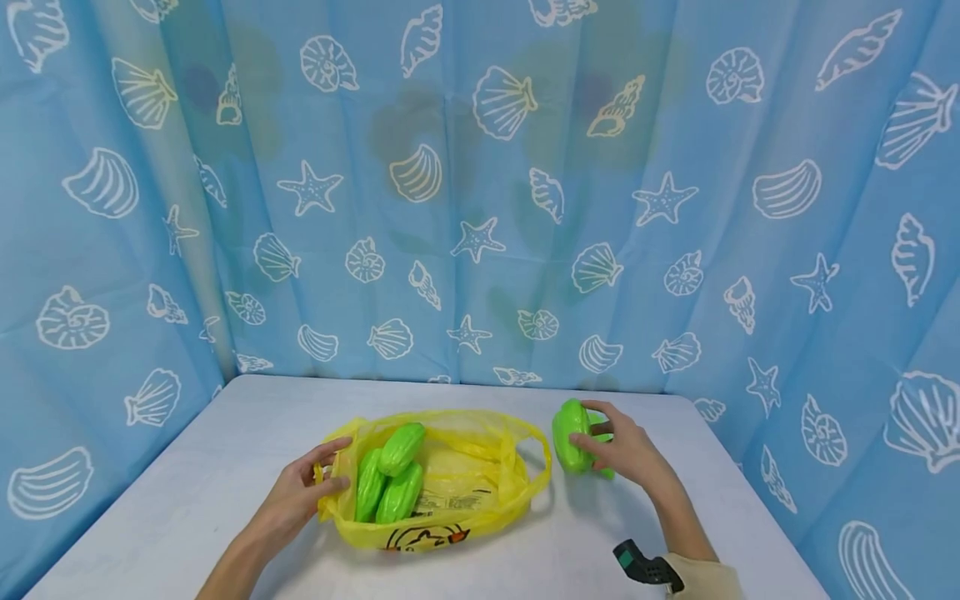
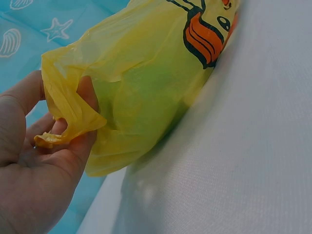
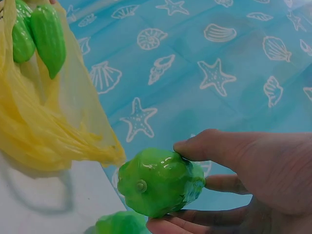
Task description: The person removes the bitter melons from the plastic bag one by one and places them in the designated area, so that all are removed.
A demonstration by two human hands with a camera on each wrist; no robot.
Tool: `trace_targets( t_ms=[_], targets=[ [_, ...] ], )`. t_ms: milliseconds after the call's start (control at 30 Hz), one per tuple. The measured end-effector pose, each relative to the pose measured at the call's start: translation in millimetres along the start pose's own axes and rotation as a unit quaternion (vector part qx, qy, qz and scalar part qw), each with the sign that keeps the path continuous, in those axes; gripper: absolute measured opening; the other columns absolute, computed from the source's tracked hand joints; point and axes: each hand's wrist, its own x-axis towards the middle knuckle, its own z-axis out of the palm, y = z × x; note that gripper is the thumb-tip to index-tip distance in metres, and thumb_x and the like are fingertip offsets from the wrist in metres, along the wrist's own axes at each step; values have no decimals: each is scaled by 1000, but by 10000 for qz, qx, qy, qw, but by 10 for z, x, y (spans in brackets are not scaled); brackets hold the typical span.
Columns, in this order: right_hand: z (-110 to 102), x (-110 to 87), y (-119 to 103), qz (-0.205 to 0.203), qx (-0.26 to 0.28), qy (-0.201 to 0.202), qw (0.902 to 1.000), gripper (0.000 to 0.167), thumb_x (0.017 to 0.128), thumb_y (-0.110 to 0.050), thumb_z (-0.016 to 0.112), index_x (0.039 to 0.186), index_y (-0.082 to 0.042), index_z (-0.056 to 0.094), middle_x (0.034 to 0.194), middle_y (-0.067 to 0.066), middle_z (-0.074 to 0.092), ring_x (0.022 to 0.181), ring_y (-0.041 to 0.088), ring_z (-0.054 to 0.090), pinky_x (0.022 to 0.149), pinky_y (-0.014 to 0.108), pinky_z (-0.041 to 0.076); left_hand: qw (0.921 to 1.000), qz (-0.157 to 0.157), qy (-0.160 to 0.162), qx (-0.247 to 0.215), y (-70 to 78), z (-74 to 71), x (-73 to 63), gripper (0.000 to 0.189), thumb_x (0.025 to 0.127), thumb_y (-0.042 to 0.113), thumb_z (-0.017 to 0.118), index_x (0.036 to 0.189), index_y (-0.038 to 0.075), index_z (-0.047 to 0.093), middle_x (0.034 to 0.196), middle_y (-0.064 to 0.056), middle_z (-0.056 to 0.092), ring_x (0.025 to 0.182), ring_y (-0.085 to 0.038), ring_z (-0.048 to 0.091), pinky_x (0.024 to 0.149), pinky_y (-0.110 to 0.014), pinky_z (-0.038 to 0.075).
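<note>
A yellow plastic bag (image 1: 480, 533) lies on the table with its mouth spread wide. My left hand (image 1: 303, 483) grips its left end, fingers curled around the handle plastic (image 2: 68, 102) in the left wrist view. Inside the bag's left part sit three glossy, ridged green bitter melons (image 1: 401, 450). To the right of the bag, my right hand (image 1: 626, 450) holds another bitter melon (image 1: 572, 437) between thumb and fingers; its stem nub shows in the right wrist view. One more bitter melon (image 3: 122, 223) lies on the table below that hand, partly hidden.
The white-covered table (image 1: 247, 433) ends against a blue curtain (image 1: 465, 208) printed with shells and starfish, which surrounds it at the back and sides. The bag's right handle loop (image 1: 543, 462) stands up near the held melon. A dark device (image 1: 645, 568) is on the right wrist.
</note>
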Motion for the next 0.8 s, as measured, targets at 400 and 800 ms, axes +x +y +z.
trace_targets(
  t_ms=[400, 800],
  targets=[
    [-93, 20, 129, 227, -84, 130, 9996, 72, 90, -39, 68, 149, -13, 36, 133, 29, 54, 109, 38, 63, 73, 36, 60, 10000, 69, -66, 8, -5, -11, -14, 67, 88, 13, 70, 149, 17, 41, 136, -13, 39, 110, -21, 45, 80, -23, 54],
    [-248, 38, 303, 276, 110, 190, 9994, 74, 93, -40, 65, 151, -8, 31, 137, 35, 48, 116, 44, 59, 70, 34, 60, 9998, 100, -142, -16, -19, -14, -3, 67, 89, 14, 69, 150, 17, 40, 138, -13, 39, 111, -20, 48, 84, -24, 55]
  ],
)
